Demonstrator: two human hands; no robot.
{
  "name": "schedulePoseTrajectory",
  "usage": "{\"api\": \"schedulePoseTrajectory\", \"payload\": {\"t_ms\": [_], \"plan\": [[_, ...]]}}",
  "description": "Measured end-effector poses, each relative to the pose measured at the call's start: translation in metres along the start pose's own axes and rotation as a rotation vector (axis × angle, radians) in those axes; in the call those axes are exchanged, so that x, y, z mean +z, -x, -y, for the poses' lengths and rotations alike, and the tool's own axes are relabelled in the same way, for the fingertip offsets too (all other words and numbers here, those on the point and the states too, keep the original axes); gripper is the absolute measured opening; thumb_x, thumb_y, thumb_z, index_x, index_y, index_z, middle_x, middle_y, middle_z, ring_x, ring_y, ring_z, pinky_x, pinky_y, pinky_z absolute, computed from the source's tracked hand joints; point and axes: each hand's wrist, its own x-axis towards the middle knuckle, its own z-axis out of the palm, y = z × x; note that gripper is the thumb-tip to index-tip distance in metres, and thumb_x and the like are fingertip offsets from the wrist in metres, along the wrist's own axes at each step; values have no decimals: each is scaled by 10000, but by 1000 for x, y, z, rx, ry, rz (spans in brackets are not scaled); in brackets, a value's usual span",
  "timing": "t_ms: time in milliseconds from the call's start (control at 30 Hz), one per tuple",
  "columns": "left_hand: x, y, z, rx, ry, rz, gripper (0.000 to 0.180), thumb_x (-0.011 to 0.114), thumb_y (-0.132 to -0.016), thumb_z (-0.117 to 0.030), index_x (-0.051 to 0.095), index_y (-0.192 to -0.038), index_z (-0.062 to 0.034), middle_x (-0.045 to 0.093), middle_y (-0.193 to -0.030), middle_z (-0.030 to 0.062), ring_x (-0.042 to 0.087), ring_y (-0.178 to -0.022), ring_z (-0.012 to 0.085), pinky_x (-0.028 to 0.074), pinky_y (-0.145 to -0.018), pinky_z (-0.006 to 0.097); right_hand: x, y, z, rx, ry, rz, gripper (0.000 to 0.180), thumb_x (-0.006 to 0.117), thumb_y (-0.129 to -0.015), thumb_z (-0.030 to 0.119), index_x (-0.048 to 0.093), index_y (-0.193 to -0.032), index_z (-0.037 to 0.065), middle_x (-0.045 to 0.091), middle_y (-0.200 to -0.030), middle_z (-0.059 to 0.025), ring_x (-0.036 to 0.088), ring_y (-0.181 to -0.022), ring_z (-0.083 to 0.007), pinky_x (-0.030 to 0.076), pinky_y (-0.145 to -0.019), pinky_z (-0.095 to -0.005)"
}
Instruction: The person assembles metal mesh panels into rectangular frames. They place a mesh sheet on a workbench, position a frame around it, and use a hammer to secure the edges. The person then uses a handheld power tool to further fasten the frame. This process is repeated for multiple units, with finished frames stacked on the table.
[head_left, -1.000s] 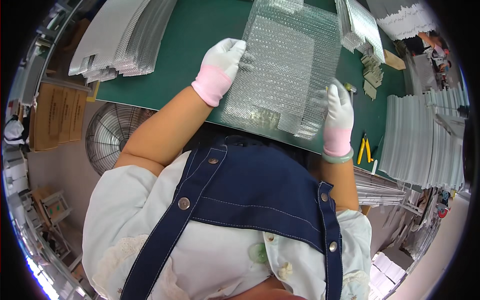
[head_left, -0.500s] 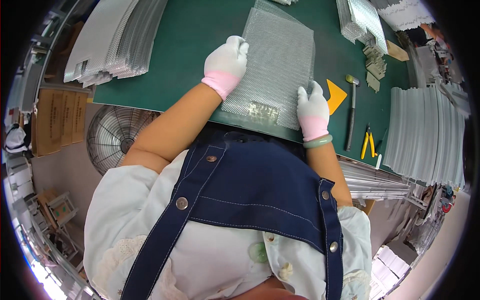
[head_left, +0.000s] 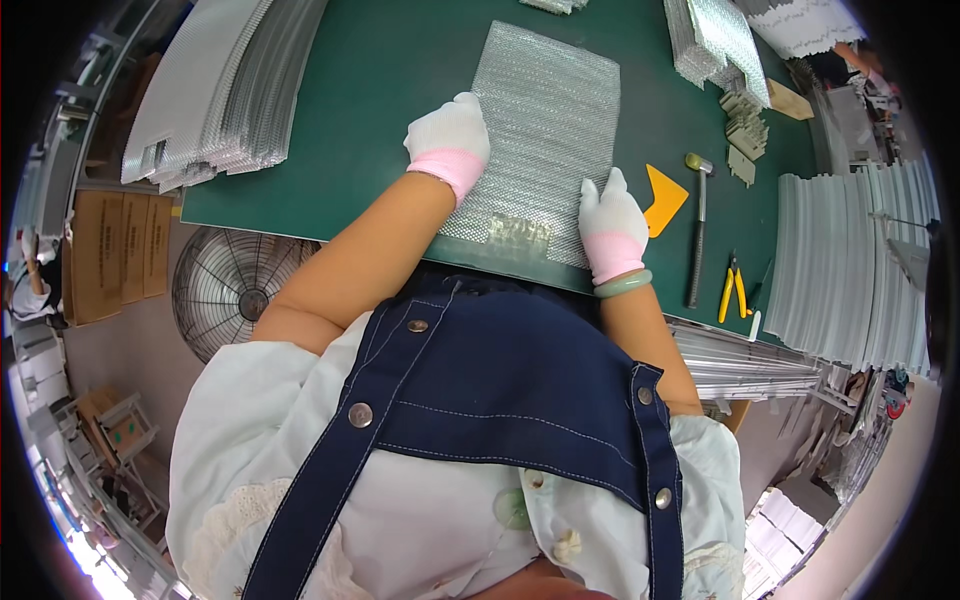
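A silvery perforated mesh sheet (head_left: 545,120) with a notch in its near edge lies on the green tabletop in front of me. Whether a second sheet lies beneath it I cannot tell. My left hand (head_left: 449,140), in a white glove with a pink cuff, is closed at the sheet's left edge, its fingertips partly hidden. At the near right corner is my right hand (head_left: 612,222), gloved alike, with thumb and fingers stretched out and apart along the right edge. A yellow angled plate (head_left: 665,200) lies just right of that hand.
On the green table (head_left: 370,130) stand stacked mesh sheets (head_left: 225,90) at left and more mesh pieces (head_left: 715,45) at far right. A hammer (head_left: 698,235), yellow-handled pliers (head_left: 733,288) and a stack of grey strips (head_left: 850,270) lie right. A fan (head_left: 250,295) stands below the left edge.
The mesh, earlier showing a second, skewed layer at its far end, now lies as one even outline. Both hands have come slightly nearer to me relative to the sheet's far edge.
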Motion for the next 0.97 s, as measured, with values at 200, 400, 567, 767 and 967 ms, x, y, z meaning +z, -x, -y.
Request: {"api": "schedulePoseTrajectory", "payload": {"t_ms": [200,400,567,767,967], "plan": [[0,2,3,-5,42,7,295,466,-1018,-320,538,-1052,-36,722,-915,165,711,-857,409,552,-749,541,0,0,-2,-19,-2,-19,536,503,-1000,403,504,-1305,-38,714,-891,-234,703,-842,-410,560,-746,-499],[-2,2,0,60,-12,-194,299,534,-946,-197,544,-1219,-76,652,-1190,167,659,-1077,353,513,-899,515,-24,2,16,67,67,96,383,555,-977,355,535,-1160,19,684,-1117,-239,682,-1017,-378,546,-837,-472],[11,-7,9,415,-181,-147,513,537,-891,-78,525,-1399,-146,518,-1450,55,412,-1399,306,258,-1152,593,-4,-8,-7,-374,260,-157,492,582,-949,322,495,-1353,56,475,-1461,-179,444,-1360,-317,351,-1101,-518],[-43,-26,-24,347,-343,156,427,605,-921,-244,591,-1321,-96,513,-1439,140,424,-1368,368,270,-1153,579,9,-19,-21,-507,209,-105,704,573,-938,442,398,-1486,37,409,-1526,-191,338,-1441,-345,233,-1169,-577],[17,-44,-6,707,224,72,646,689,-837,-513,608,-1315,-87,488,-1445,189,378,-1380,419,207,-1172,617,-29,-47,-17,-487,171,195,863,601,-884,591,389,-1499,23,386,-1545,-208,306,-1466,-357,210,-1185,-585]]}}
